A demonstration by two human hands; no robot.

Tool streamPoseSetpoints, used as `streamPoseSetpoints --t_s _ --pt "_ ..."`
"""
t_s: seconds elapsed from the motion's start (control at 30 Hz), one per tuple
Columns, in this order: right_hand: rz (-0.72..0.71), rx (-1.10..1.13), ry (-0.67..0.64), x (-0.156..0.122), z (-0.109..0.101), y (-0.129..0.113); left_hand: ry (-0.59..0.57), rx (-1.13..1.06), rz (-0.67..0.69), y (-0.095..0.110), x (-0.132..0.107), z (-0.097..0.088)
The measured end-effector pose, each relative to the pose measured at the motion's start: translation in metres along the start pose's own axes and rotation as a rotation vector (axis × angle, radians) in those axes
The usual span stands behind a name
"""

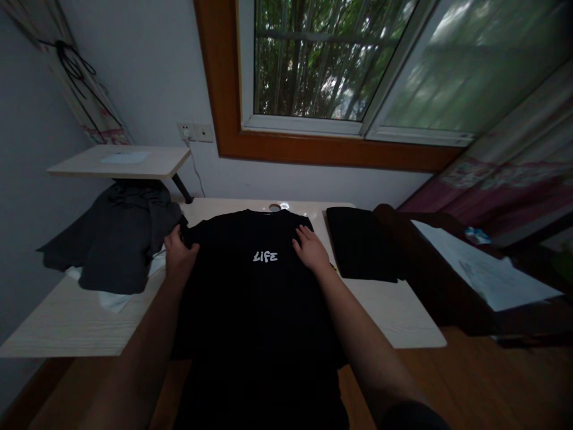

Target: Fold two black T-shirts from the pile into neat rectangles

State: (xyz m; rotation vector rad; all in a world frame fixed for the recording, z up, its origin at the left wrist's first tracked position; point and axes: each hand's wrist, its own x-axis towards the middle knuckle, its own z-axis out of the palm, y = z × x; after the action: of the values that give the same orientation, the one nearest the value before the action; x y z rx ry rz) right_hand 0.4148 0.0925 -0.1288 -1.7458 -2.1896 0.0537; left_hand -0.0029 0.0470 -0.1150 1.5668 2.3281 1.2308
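Note:
A black T-shirt [250,298] lies spread on the table with its neckline toward the wall and white lettering on its chest. At the shirt's left shoulder, my left hand [179,254] is curled around the edge of the black cloth, thumb on the near side; part of its fingers is hidden. My right hand [311,248] rests flat with fingers outstretched on the shirt near its right shoulder. The lower part of the shirt hangs over the table's front edge and merges with dark clothing below.
A heap of dark grey clothes [120,239] lies at the left under a raised shelf [120,161]. Folded black cloth [358,245] sits on the table [394,316] at the right. Beyond it, a paper sheet [483,269] covers dark furniture. Wall and window [331,65] stand behind.

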Motion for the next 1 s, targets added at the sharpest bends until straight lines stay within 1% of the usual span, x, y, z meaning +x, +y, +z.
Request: streamPoseSetpoints --t_s 0.07,0.13,0.2,0.27,0.37,0.47,0.57,0.67,0.77,0.83,0.9,1.0 --pt "0.002 0.001 -0.008 0.000 -0.001 0.000 -0.002 -0.040 -0.037 -0.003 0.010 0.000" --pt "0.007 0.003 -0.013 0.000 -0.002 -0.001 -0.070 -0.054 -0.082 -0.003 0.019 0.000" --pt "0.006 0.004 -0.015 0.000 -0.003 -0.001 -0.148 -0.030 -0.084 0.001 0.026 0.000" --pt "0.003 0.003 -0.014 0.000 -0.004 -0.002 -0.174 0.057 -0.013 0.008 0.029 0.001" --pt "0.002 0.005 -0.011 0.000 -0.006 -0.003 -0.211 0.280 0.103 0.021 0.029 0.005" --pt "-0.002 0.009 -0.006 -0.001 -0.006 -0.004 -0.310 0.449 0.138 0.030 0.032 0.007" --pt "0.001 0.005 0.005 0.000 -0.005 -0.004 -0.337 0.488 0.156 0.032 0.041 0.002" --pt "0.000 0.011 0.011 0.000 -0.004 -0.003 -0.271 0.404 0.106 0.028 0.053 -0.009" --pt "0.006 0.019 0.009 0.000 -0.004 -0.002 -0.145 0.226 0.063 0.020 0.066 -0.022" --pt "0.007 0.018 0.011 0.000 -0.005 -0.002 -0.094 0.108 0.052 0.015 0.073 -0.026" --pt "0.004 0.020 0.012 0.000 -0.005 -0.002 -0.097 -0.032 0.010 0.013 0.076 -0.026" --pt "0.000 0.026 0.011 0.000 -0.005 -0.002 -0.154 -0.359 -0.085 0.014 0.075 -0.022"
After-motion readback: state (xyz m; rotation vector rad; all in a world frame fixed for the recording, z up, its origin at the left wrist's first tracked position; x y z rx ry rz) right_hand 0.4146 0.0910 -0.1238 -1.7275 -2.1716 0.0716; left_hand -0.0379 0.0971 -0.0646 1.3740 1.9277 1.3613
